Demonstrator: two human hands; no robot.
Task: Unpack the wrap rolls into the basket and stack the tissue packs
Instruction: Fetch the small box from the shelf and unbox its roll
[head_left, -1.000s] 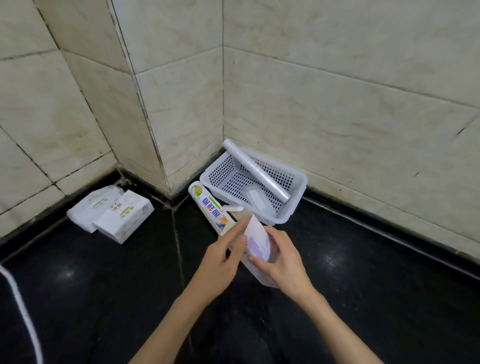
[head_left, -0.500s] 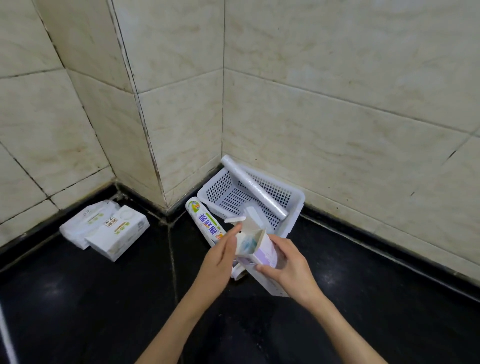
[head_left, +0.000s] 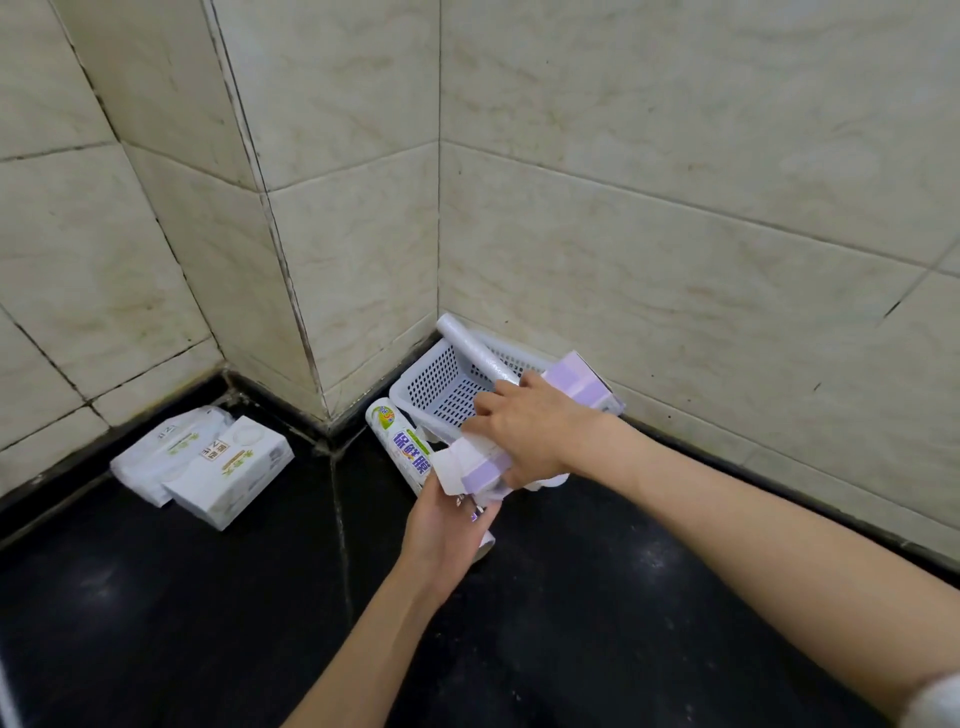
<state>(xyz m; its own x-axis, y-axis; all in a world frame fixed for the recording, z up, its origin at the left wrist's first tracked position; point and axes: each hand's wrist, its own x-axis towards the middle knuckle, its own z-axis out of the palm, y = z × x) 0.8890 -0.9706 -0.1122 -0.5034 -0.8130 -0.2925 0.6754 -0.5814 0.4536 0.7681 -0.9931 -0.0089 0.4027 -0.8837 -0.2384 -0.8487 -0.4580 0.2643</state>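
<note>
Nearest the camera, the left hand (head_left: 447, 525) reaches up from below, cupped under the open end of a white and purple box (head_left: 485, 462); its fingers are hidden behind the torn flaps, so whether its grip is closed on anything cannot be told. Just above it, the right hand (head_left: 524, 426) has its grip closed around the middle of the box, which is held off the dark floor (head_left: 156, 597) and tilted, with its far closed end raised over the basket. Beside the left hand, a printed wrap roll (head_left: 400, 441) with blue lettering lies on the floor, its far end touching the near left corner of the white perforated basket (head_left: 436, 379). The basket sits in the corner where the tiled walls (head_left: 675, 208) meet. A bare clear wrap roll (head_left: 475, 351) lies diagonally across the basket, its upper end propped on the far rim at the wall and its lower end hidden behind the right hand. Off to the left, well apart from the basket, two tissue packs (head_left: 208, 457) lie side by side on the floor against the wall base, touching each other, not stacked.
</note>
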